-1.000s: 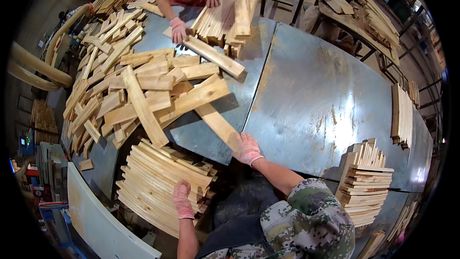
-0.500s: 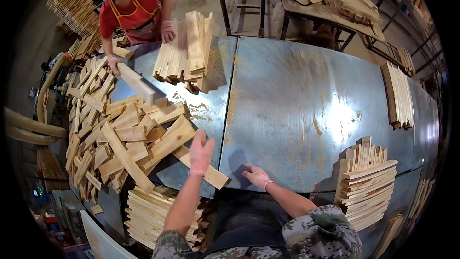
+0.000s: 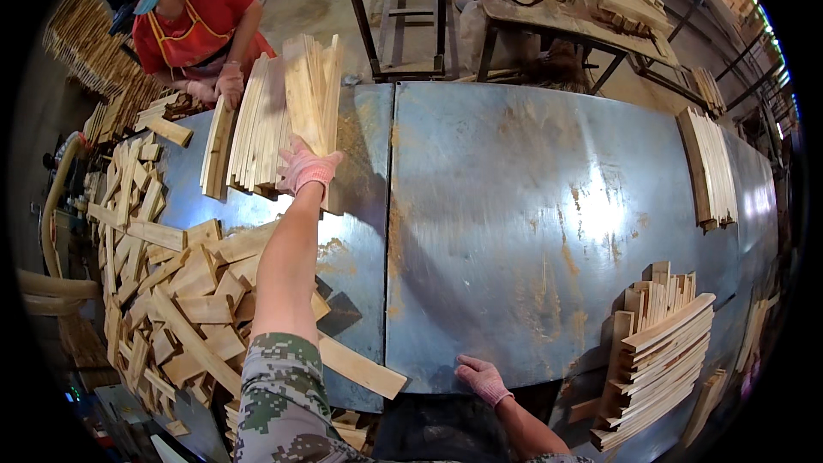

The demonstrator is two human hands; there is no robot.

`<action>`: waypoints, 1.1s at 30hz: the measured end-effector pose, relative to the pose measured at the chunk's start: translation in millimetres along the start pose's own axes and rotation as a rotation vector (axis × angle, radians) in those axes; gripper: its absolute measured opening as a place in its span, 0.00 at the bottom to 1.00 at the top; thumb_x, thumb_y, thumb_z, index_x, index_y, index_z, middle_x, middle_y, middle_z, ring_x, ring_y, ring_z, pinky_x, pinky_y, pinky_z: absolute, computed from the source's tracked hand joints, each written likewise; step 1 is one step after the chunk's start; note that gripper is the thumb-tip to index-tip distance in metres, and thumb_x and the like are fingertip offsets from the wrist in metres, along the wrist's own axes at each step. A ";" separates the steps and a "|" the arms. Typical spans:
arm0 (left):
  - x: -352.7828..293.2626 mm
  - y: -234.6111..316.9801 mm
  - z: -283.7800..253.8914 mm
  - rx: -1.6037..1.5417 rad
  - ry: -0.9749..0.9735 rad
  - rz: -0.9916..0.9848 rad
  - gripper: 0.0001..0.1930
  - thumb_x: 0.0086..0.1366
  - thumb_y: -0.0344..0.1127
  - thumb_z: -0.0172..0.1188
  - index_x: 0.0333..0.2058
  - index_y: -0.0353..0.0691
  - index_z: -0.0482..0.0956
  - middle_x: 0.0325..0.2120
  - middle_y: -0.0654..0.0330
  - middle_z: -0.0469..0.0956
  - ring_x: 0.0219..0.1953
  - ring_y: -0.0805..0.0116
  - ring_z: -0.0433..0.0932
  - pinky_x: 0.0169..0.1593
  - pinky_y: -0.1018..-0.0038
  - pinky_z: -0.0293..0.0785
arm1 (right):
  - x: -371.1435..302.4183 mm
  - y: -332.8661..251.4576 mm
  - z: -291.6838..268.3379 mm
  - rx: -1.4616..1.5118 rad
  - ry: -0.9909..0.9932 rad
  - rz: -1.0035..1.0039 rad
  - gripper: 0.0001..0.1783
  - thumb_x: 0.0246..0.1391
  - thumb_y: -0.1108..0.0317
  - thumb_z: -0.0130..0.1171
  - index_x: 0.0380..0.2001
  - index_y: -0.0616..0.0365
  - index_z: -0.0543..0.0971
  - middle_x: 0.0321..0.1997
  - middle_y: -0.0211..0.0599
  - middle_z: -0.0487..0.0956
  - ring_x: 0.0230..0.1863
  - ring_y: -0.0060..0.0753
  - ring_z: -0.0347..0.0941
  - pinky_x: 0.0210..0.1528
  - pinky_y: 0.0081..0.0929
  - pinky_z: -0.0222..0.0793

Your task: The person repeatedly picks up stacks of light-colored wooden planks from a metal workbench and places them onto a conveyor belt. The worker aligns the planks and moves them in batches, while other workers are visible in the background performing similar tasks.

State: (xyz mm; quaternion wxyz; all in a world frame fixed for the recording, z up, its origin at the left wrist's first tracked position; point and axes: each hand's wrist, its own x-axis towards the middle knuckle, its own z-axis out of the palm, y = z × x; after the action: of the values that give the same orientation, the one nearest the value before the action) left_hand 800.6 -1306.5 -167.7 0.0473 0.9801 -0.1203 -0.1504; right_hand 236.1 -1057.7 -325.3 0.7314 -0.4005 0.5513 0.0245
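Observation:
My left hand (image 3: 309, 167), in a pinkish glove, reaches far across the metal table. Its fingers are spread over the near end of a light wooden board (image 3: 302, 86), which lies on a stack of upright wooden slats (image 3: 257, 133). The fingertips touch the wood. My right hand (image 3: 484, 380), gloved too, rests at the table's near edge with loosely bent fingers and nothing in them. A single board (image 3: 362, 367) lies by that edge, between my left arm and the right hand.
A heap of loose boards (image 3: 193, 309) covers the table's left side. Across the table, a masked person (image 3: 197, 21) in red holds a board (image 3: 219, 147) upright beside the stack. Stacked slats (image 3: 660, 369) stand at the near right, and more slats (image 3: 710, 167) at the far right.
My left hand has moved from beside the heap forward to the stack. The other person's hands have brought a board next to the stack. My right hand stays by the near edge.

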 end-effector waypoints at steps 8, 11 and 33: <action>20.5 -22.4 -1.4 -0.007 -0.065 0.032 0.65 0.55 0.50 0.77 0.80 0.57 0.36 0.69 0.42 0.64 0.63 0.45 0.78 0.60 0.52 0.80 | 5.9 -14.4 5.4 0.247 0.033 0.162 0.21 0.66 0.65 0.67 0.59 0.65 0.83 0.43 0.33 0.87 0.40 0.22 0.80 0.46 0.23 0.78; 17.8 -22.6 2.4 0.036 -0.040 0.044 0.65 0.55 0.47 0.77 0.80 0.58 0.36 0.70 0.41 0.63 0.63 0.45 0.78 0.61 0.53 0.79 | 11.9 -28.0 4.5 0.196 0.033 0.219 0.21 0.67 0.65 0.66 0.59 0.65 0.83 0.39 0.31 0.87 0.37 0.22 0.80 0.43 0.23 0.77; 95.3 -117.0 43.7 -0.557 -0.116 0.410 0.60 0.57 0.55 0.78 0.78 0.36 0.50 0.64 0.36 0.72 0.60 0.46 0.79 0.60 0.59 0.80 | 264.2 -402.5 269.2 -0.089 -0.146 -0.653 0.47 0.69 0.44 0.59 0.78 0.64 0.57 0.72 0.64 0.72 0.73 0.54 0.69 0.72 0.35 0.64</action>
State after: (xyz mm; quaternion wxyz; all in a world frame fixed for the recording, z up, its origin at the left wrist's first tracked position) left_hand 901.3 -1219.7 -251.3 0.3351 0.8749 -0.2714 -0.2204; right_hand 743.4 -1272.8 -299.5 0.7201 -0.5845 0.3385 -0.1585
